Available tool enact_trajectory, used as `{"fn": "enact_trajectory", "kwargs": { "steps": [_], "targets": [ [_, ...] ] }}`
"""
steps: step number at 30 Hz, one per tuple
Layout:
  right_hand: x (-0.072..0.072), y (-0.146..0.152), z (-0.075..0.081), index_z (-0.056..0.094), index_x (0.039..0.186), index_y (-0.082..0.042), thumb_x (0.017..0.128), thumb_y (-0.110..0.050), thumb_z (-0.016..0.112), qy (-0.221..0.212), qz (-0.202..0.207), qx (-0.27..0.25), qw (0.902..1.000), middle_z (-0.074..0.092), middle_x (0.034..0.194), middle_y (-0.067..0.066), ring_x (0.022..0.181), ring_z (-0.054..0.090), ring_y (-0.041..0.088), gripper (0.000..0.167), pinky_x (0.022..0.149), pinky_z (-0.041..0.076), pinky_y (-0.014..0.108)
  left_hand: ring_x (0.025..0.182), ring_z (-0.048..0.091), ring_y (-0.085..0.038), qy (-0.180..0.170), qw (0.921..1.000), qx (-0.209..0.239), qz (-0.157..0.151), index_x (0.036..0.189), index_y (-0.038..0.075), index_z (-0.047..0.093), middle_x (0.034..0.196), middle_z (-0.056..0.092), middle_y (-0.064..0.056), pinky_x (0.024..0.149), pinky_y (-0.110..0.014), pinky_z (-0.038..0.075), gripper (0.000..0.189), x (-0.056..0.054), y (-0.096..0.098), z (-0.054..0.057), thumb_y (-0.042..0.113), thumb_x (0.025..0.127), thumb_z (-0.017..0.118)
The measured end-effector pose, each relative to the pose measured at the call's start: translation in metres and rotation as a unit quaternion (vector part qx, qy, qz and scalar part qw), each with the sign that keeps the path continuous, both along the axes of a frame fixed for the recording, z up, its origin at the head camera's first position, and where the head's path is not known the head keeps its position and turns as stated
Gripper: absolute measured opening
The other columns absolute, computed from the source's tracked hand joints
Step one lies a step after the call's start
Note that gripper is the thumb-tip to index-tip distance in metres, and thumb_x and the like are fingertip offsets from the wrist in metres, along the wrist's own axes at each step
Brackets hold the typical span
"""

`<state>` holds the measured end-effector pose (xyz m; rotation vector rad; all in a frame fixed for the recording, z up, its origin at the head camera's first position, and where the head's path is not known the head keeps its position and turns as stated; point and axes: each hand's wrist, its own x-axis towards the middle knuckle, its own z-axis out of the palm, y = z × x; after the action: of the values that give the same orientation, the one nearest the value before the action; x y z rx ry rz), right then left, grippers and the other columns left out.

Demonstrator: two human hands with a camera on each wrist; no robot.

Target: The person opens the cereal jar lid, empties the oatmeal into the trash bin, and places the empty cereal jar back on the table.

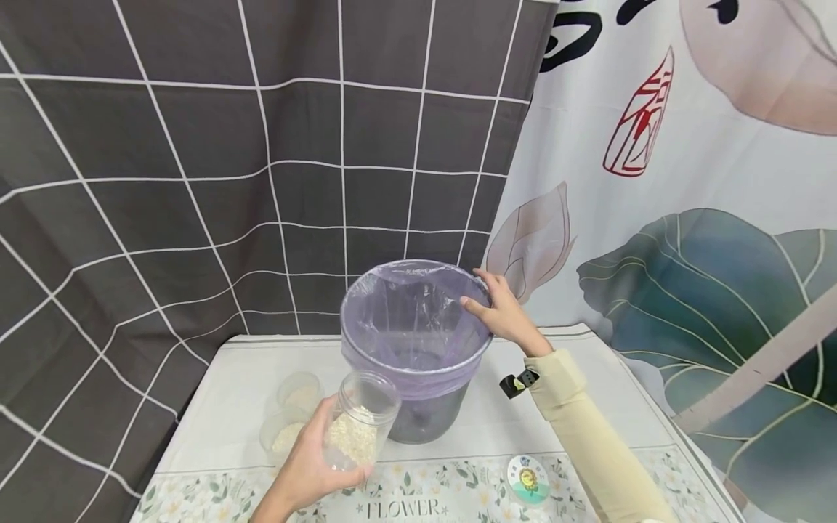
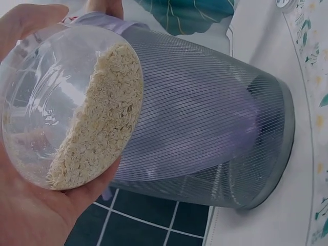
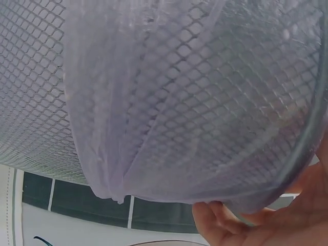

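- A clear, round plastic jar (image 1: 370,436) is held just in front of the bin, toward its left side, tilted with its uncovered mouth leaning to the right.
- Pale, cream-coloured dry flakes (image 2: 105,113) lie in a slope inside it (they look like oats from where I stand).
- The person's left hand (image 1: 310,465) grips that jar, fingers and thumb wrapped about its side.
- Behind it stands a tall, round grey metal mesh bin (image 1: 423,425), upright; whether the jar touches it, I can't tell.
- A translucent purple plastic liner (image 1: 402,378) hangs inside the bin and folds over its rim.
- The right hand (image 1: 505,311) holds the bin's rim at the far right, thumb over the inside, fingers curled outside; a cream sleeve (image 1: 582,428) covers the forearm, with a black band (image 1: 519,383) at the wrist.
- Two more clear round containers (image 1: 299,392) with pale contents sit left of the bin (the nearer one partly hidden by the left hand).
- A round white-and-green lid with a yellow flower (image 1: 528,479) lies near the front, right of the jar.
- Everything stands on a white tablecloth with a floral border (image 1: 229,407), before a dark grey curtain with white grid lines (image 1: 196,138).
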<state>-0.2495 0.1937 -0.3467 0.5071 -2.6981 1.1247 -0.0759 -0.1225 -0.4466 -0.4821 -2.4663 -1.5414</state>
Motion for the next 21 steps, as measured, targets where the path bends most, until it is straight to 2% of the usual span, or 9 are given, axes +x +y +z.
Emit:
{"fn": "enact_trajectory", "kwargs": {
  "steps": [4, 7, 11, 13, 18, 21],
  "targets": [
    [-0.002, -0.003, 0.0, 0.033, 0.14, -0.008, 0.086, -0.034, 0.059, 0.0, -0.015, 0.005, 0.9999, 0.036, 0.129, 0.024, 0.116, 0.042, 0.039, 0.065, 0.099, 0.034, 0.056, 0.11, 0.051, -0.017, 0.0, 1.0, -0.001, 0.008, 0.131, 0.027, 0.04, 0.121, 0.053, 0.008, 0.091, -0.052, 0.042, 0.094, -0.004, -0.002, 0.004, 0.035, 0.05, 0.087],
    [-0.003, -0.006, 0.0, 0.032, 0.14, -0.006, 0.087, -0.031, 0.06, 0.002, -0.015, 0.022, 0.9996, 0.035, 0.13, 0.026, 0.118, 0.04, 0.04, 0.066, 0.099, 0.033, 0.056, 0.107, 0.052, -0.016, -0.002, 1.0, -0.006, 0.006, 0.132, 0.026, 0.04, 0.12, 0.054, 0.009, 0.09, -0.051, 0.044, 0.095, -0.005, -0.004, 0.007, 0.036, 0.05, 0.087],
    [-0.004, -0.009, -0.001, 0.028, 0.141, 0.0, 0.084, -0.019, 0.062, 0.005, -0.01, 0.039, 0.9992, 0.034, 0.13, 0.03, 0.119, 0.039, 0.041, 0.069, 0.101, 0.032, 0.055, 0.108, 0.052, -0.017, -0.006, 0.9998, -0.018, 0.006, 0.133, 0.026, 0.039, 0.12, 0.054, 0.009, 0.09, -0.052, 0.044, 0.095, -0.003, -0.007, 0.012, 0.037, 0.052, 0.087],
    [-0.004, -0.011, -0.002, 0.027, 0.14, 0.003, 0.082, -0.013, 0.062, 0.002, -0.014, 0.046, 0.9988, 0.034, 0.131, 0.031, 0.119, 0.039, 0.041, 0.07, 0.102, 0.032, 0.053, 0.106, 0.053, -0.015, -0.012, 0.9996, -0.023, 0.013, 0.132, 0.03, 0.038, 0.119, 0.054, 0.011, 0.089, -0.049, 0.045, 0.096, -0.002, -0.008, 0.015, 0.037, 0.05, 0.087],
    [-0.006, -0.011, -0.003, 0.028, 0.138, 0.008, 0.071, 0.001, 0.051, -0.003, -0.031, 0.067, 0.9973, 0.036, 0.131, 0.033, 0.119, 0.04, 0.041, 0.071, 0.102, 0.033, 0.052, 0.102, 0.053, -0.009, -0.008, 0.999, -0.036, 0.026, 0.13, 0.033, 0.039, 0.115, 0.053, 0.016, 0.087, -0.041, 0.045, 0.097, -0.002, -0.012, 0.02, 0.036, 0.047, 0.089],
    [-0.006, -0.011, -0.004, 0.029, 0.137, 0.009, 0.065, 0.005, 0.044, -0.006, -0.036, 0.066, 0.9972, 0.037, 0.13, 0.033, 0.118, 0.04, 0.041, 0.074, 0.101, 0.034, 0.052, 0.103, 0.052, -0.011, -0.002, 0.9989, -0.038, 0.028, 0.13, 0.029, 0.041, 0.114, 0.053, 0.014, 0.087, -0.044, 0.045, 0.096, -0.001, -0.014, 0.023, 0.035, 0.047, 0.089]
  ]
}}
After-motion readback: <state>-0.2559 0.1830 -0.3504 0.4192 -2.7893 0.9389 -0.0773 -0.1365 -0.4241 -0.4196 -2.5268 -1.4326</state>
